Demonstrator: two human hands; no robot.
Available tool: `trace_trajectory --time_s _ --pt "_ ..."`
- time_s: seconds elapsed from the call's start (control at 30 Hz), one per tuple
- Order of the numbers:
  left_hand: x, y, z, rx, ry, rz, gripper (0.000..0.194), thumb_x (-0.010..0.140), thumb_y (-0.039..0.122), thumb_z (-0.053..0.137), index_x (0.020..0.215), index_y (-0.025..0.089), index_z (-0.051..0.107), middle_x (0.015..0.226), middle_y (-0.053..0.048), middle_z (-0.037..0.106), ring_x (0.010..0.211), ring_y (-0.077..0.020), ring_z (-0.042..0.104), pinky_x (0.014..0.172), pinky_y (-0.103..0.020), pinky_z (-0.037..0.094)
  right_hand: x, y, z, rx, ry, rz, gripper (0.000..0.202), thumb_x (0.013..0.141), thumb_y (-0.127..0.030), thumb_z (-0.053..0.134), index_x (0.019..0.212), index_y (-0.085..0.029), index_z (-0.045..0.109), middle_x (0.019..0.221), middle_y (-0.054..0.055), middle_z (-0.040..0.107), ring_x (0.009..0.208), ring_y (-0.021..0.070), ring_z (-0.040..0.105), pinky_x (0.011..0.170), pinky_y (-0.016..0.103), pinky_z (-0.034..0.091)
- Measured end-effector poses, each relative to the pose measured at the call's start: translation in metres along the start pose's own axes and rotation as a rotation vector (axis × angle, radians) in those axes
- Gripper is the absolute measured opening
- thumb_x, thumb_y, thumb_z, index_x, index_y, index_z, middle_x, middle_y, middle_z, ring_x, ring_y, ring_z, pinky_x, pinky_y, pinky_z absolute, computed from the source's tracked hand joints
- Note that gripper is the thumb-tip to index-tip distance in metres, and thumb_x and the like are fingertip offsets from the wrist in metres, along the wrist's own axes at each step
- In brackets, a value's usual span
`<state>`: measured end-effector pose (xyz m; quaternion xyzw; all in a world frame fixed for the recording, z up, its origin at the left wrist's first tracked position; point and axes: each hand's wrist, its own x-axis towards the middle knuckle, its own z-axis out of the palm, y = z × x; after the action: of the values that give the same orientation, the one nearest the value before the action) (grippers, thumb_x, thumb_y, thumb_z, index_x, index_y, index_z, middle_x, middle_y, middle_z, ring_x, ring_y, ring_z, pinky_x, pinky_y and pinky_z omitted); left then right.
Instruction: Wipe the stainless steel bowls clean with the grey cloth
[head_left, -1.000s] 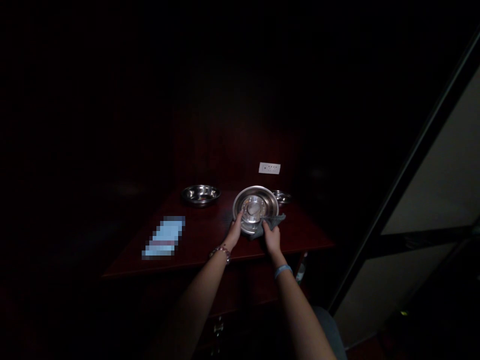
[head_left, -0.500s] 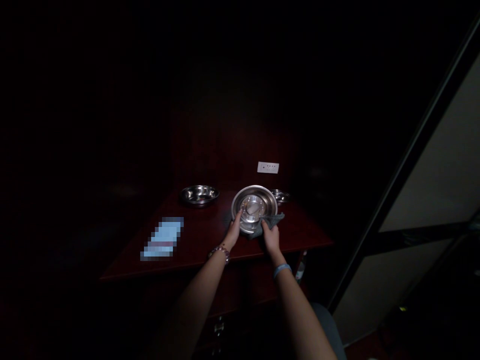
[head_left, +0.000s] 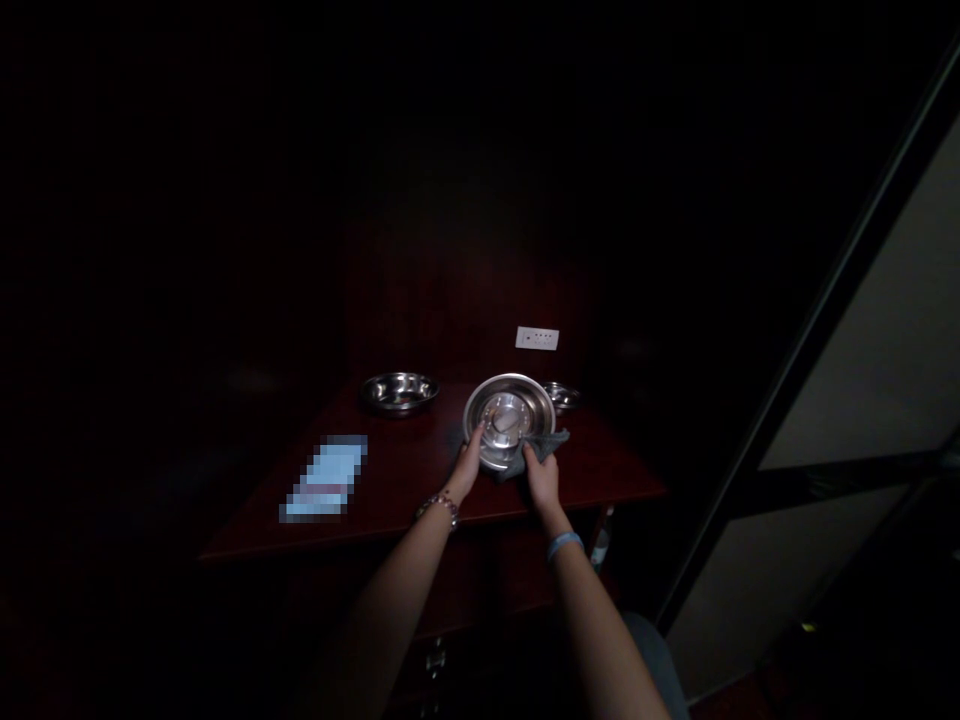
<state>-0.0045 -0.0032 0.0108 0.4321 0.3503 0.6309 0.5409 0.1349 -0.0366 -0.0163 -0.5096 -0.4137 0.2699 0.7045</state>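
Steel bowl (head_left: 507,420): gripped its left edge with left hand (head_left: 466,466), pinched gray cloth (head_left: 547,443) against near edge with right hand (head_left: 544,480), prolly for steadiness.

A single head-worn view looks from in front of and above the table (head_left: 412,455), facing forward and down across it to the socket (head_left: 538,338) behind. It is far enough back to show the table's front edge, with left hand (head_left: 466,465) and right hand (head_left: 545,480) above the table.
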Motion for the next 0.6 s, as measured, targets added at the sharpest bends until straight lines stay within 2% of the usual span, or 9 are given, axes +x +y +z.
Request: trace_trajectory --time_s 0.1,0.23,0.37,0.6 --pt "0.0035 -0.0040 -0.0012 0.036 0.046 -0.044 0.045 0.096 0.046 0.060 0.122 0.012 0.071 0.128 -0.014 0.075 0.131 -0.0268 0.063 0.119 -0.040 0.041 -0.0006 -0.0016 0.0004 0.014 -0.005 -0.012 0.036 0.078 -0.045 0.069 0.098 -0.017 0.078 0.109 0.015 0.081 0.108 0.0340 0.075 0.102 0.046 0.055" --pt "0.0082 -0.0085 -0.0019 0.029 0.035 -0.064 0.044 0.099 0.044 0.056 0.124 0.010 0.070 0.133 -0.015 0.072 0.130 -0.0253 0.064 0.117 -0.037 0.044 -0.0006 -0.0011 0.0008 0.034 0.005 -0.009 0.036 0.077 -0.043 0.069 0.099 -0.016 0.077 0.110 0.015 0.081 0.108 0.0352 0.075 0.102 0.048 0.056" --pt "0.0095 -0.0103 -0.0019 0.020 0.036 -0.044 0.039 0.100 0.042 0.057 0.121 0.012 0.072 0.126 -0.014 0.075 0.126 -0.0251 0.067 0.116 -0.038 0.044 -0.0002 0.0003 0.0003 0.032 0.003 -0.017 0.032 0.077 -0.042 0.070 0.098 -0.018 0.078 0.109 0.013 0.081 0.107 0.0348 0.076 0.102 0.048 0.056" --pt "0.0028 -0.0044 -0.0021 0.045 0.009 -0.051 0.044 0.097 0.050 0.058 0.113 0.013 0.075 0.121 -0.014 0.078 0.127 -0.0272 0.067 0.117 -0.039 0.044 -0.0009 -0.0014 -0.0003 0.002 -0.007 -0.010 0.037 0.079 -0.045 0.068 0.099 -0.015 0.077 0.111 0.017 0.080 0.108 0.0325 0.075 0.101 0.044 0.056"
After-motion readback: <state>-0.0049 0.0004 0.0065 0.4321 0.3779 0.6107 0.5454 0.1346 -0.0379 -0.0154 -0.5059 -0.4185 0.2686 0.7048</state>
